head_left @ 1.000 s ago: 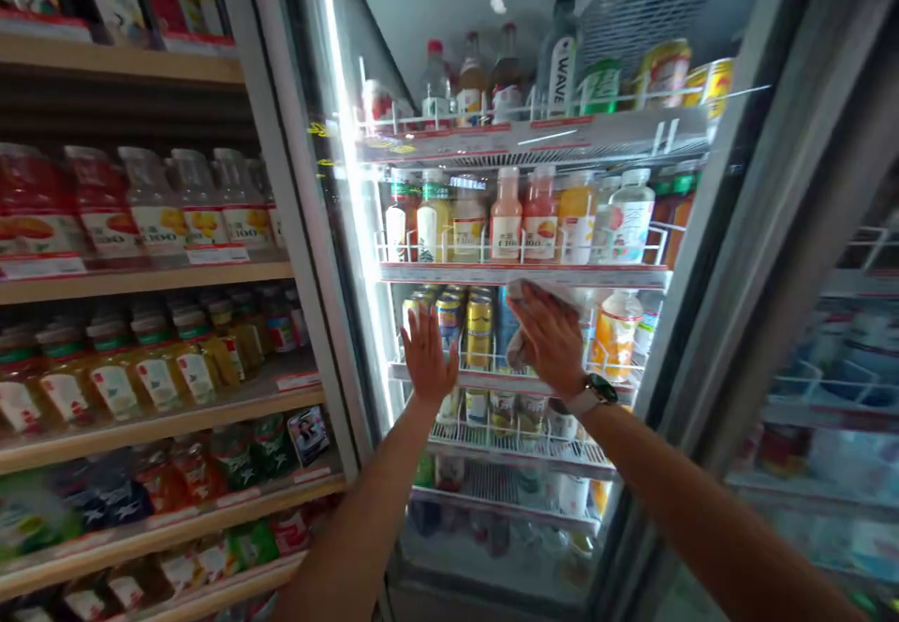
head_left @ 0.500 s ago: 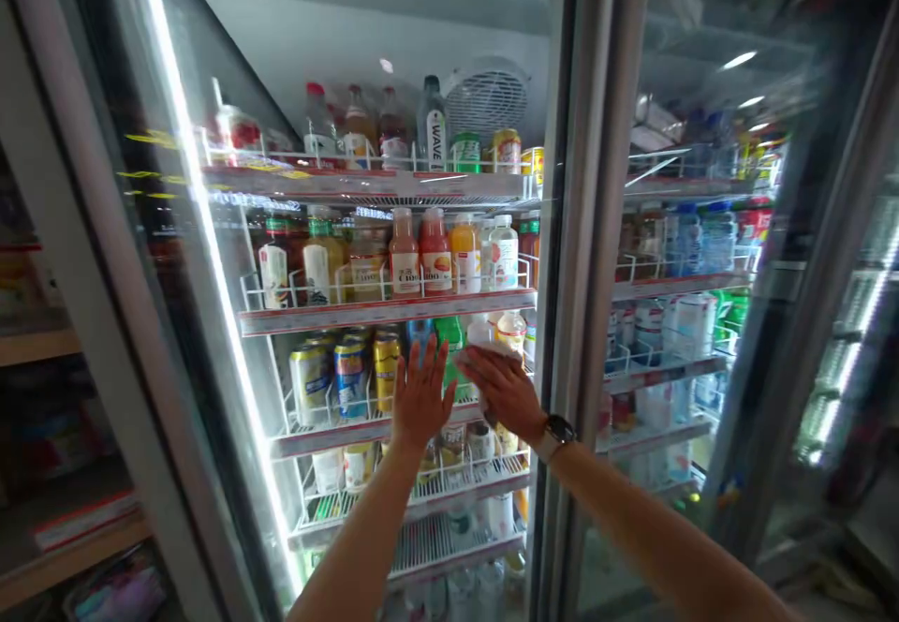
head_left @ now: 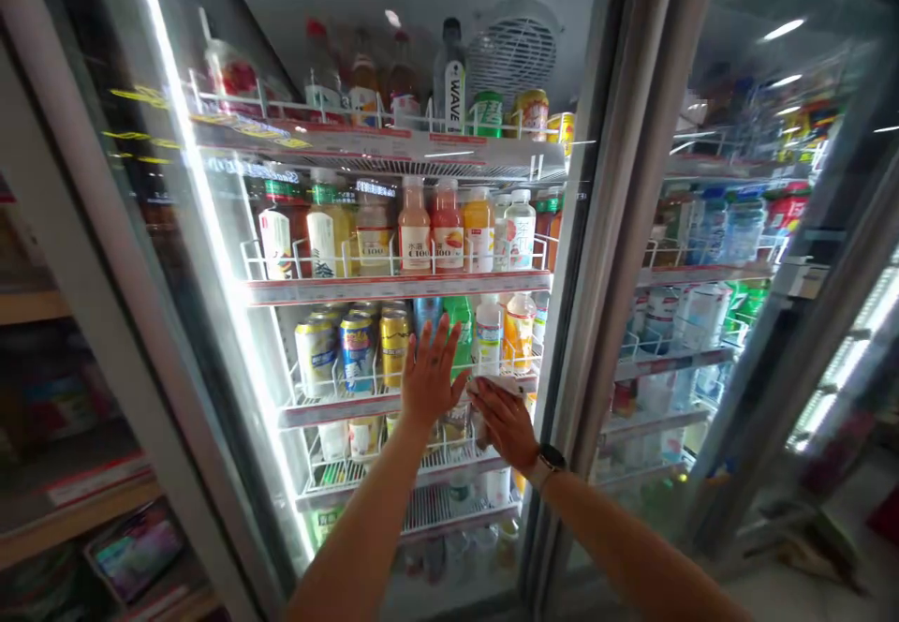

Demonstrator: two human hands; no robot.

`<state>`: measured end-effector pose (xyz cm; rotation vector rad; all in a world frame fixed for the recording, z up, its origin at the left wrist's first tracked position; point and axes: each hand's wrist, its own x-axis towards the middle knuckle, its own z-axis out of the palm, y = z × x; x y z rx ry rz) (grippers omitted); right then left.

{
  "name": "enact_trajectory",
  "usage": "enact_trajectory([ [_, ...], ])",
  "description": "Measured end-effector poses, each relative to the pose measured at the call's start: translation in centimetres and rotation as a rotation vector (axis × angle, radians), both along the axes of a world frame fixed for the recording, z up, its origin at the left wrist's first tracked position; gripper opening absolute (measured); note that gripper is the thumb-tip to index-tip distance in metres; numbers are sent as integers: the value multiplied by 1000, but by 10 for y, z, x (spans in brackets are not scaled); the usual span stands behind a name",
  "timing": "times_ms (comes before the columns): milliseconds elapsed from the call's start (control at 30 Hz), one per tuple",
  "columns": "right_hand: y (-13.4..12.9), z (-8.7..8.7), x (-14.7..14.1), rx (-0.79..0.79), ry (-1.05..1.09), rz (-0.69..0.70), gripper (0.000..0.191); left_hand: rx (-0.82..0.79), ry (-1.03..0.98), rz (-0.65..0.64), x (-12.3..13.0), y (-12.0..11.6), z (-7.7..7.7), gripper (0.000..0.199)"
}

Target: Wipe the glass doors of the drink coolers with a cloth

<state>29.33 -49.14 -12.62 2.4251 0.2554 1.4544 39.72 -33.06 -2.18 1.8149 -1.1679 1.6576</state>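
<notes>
My left hand lies flat against the glass door of a drinks fridge, fingers stretched and spread, holding nothing. To its right, my right hand presses a crumpled whitish cloth to the same pane; whether it is cloth or paper I cannot tell. Parts of the cloth show above and below the fingers. A dark-faced watch is on the right wrist. Behind the glass by the hands stand a green bottle, an orange drink bottle and a gold can.
Wire shelves inside carry several bottles and cans. A metal door frame runs just right of my right hand, with another glass-fronted drinks section beyond. At the left stands a wooden shelf with goods. A bright light strip runs along the fridge's left side.
My right hand and the cloth have slid down the glass, from the canned-drink shelf towards the shelf below. My left hand stays flat on the pane. The view has shifted slightly.
</notes>
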Motion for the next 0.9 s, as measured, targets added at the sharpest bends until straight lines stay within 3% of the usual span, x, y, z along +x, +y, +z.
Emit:
enact_trajectory([
  [67, 0, -20, -7, -28, 35, -1, 52, 18, 17, -3, 0, 1, -1, 68],
  [100, 0, -21, -10, -42, 42, 1, 52, 24, 20, -4, 0, 1, -1, 68],
  [167, -1, -6, -12, -65, 56, 4, 52, 26, 14, -4, 1, 1, -2, 68],
  [233, 0, 31, -10, -67, 45, 0, 54, 15, 7, -5, 2, 1, -2, 68],
  [367, 2, 136, -1, 33, -143, -41, 60, 4, -4, -8, 2, 1, -1, 69],
  [433, 3, 178, 4, 75, -222, -49, 61, 3, -15, -3, 2, 1, 0, 69],
  [500, 4, 198, 8, 105, -272, -43, 59, 3, -16, 2, 1, 1, 0, 68],
  [533, 5, 199, 9, 119, -292, -41, 58, 4, -15, 4, 1, 1, 0, 68],
  [600, 6, 185, 11, 140, -307, -38, 56, 5, -11, 7, 0, 1, 0, 67],
  [667, 7, 152, 11, 137, -291, -33, 55, 7, -10, 7, 0, 1, 0, 67],
  [900, 5, -4, -5, 138, -131, -88, 51, 6, -12, 13, 1, 1, -1, 69],
])
